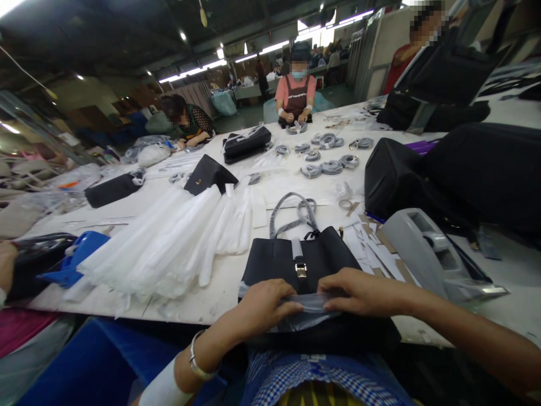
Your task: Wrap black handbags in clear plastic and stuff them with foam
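Note:
A black handbag with a gold buckle and wrapped grey handles lies on the white table right in front of me, its near end at the table's front edge. Across its lower part runs a strip of clear plastic film. My left hand pinches the film on the left, thumb against fingers. On the right, my right hand grips the same film between thumb and fingers. Both hands rest low over the bag, a short gap apart.
White foam sheets are piled to the left, beside a blue tape dispenser. A grey tape dispenser and paper strips lie right. Large black bags stand beyond. Coiled straps lie farther back; co-workers sit around the table.

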Available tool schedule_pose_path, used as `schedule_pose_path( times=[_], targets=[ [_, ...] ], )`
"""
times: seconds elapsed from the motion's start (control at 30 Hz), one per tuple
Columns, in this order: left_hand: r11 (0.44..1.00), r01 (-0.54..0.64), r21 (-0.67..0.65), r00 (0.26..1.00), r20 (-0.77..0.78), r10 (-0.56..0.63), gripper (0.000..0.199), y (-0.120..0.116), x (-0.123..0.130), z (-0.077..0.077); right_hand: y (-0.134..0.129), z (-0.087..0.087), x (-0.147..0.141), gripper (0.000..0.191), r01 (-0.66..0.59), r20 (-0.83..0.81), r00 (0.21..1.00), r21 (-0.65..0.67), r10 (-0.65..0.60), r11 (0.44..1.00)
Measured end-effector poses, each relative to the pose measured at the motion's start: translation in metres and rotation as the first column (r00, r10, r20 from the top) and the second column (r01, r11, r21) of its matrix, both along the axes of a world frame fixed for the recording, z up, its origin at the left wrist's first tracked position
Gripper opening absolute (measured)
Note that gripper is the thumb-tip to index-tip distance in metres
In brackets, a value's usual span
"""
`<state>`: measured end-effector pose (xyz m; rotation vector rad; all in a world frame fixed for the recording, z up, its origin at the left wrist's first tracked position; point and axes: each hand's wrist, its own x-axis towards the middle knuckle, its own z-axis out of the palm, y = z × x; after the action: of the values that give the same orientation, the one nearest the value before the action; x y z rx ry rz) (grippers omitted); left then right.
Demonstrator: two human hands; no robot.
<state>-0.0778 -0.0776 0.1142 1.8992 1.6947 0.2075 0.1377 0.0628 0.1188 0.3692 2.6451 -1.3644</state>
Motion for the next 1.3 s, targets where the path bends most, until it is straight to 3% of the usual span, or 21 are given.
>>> schedule_pose_path(
  times=[0.13,0.27,0.4,0.57,0.67,0.77,0.87,0.97,1.03,1.1,1.2,1.3],
  targets=[
    [0.999,0.013,-0.046,0.995,0.104,-0.008,0.037,-0.001,-0.006,0.017,0.004,0.003,0.0,0.018,0.036,-0.037,0.998,-0.134,-0.041,0.99],
    [0.999,-0.046,0.01,0.974,0.222,0.042,0.036,0.002,-0.012,0.025,0.006,0.002,-0.001,0.022,0.118,-0.044,0.99,-0.243,-0.133,0.963],
    [0.988,-0.145,0.058,0.918,0.381,0.112,0.026,0.005,-0.014,0.02,0.008,-0.004,-0.002,0.029,0.241,-0.039,0.961,-0.352,-0.272,0.904],
    [0.958,-0.279,0.063,0.845,0.489,0.214,0.027,0.016,-0.015,0.005,0.009,-0.014,-0.009,0.039,0.413,-0.038,0.884,-0.407,-0.467,0.815],
    [0.942,-0.327,0.08,0.826,0.508,0.244,0.028,0.023,-0.016,-0.001,0.01,-0.016,-0.015,0.04,0.48,-0.054,0.846,-0.354,-0.53,0.802],
    [0.937,-0.29,0.195,0.916,0.34,0.212,0.027,0.025,-0.017,-0.01,0.011,-0.021,-0.017,0.034,0.493,-0.162,0.846,-0.128,-0.509,0.86],
    [0.95,-0.163,0.268,0.986,0.001,0.169,0.027,0.023,-0.013,-0.025,0.006,-0.034,-0.013,0.035,0.444,-0.329,0.876,0.265,-0.352,0.856],
    [0.942,-0.069,0.329,0.985,-0.13,0.117,0.039,0.017,-0.01,-0.044,-0.007,-0.052,-0.007,0.05,0.278,-0.362,0.926,0.46,-0.108,0.843],
    [0.937,0.0,0.348,0.99,-0.132,0.049,0.045,0.012,-0.01,-0.052,-0.016,-0.061,-0.004,0.05,0.139,-0.292,0.956,0.453,-0.001,0.881],
    [0.947,0.066,0.313,0.992,-0.125,-0.028,0.044,0.011,-0.014,-0.054,-0.021,-0.063,-0.004,0.049,0.065,-0.202,0.979,0.394,0.017,0.917],
    [0.965,0.114,0.238,0.993,-0.034,-0.109,0.035,0.019,-0.024,-0.042,-0.017,-0.05,-0.009,0.042,0.06,-0.163,0.986,0.286,-0.013,0.956],
    [0.966,0.034,0.257,0.995,0.079,-0.056,0.033,0.049,-0.039,-0.023,0.007,-0.031,-0.022,0.032,0.186,-0.265,0.957,0.236,-0.121,0.954]
  ],
)
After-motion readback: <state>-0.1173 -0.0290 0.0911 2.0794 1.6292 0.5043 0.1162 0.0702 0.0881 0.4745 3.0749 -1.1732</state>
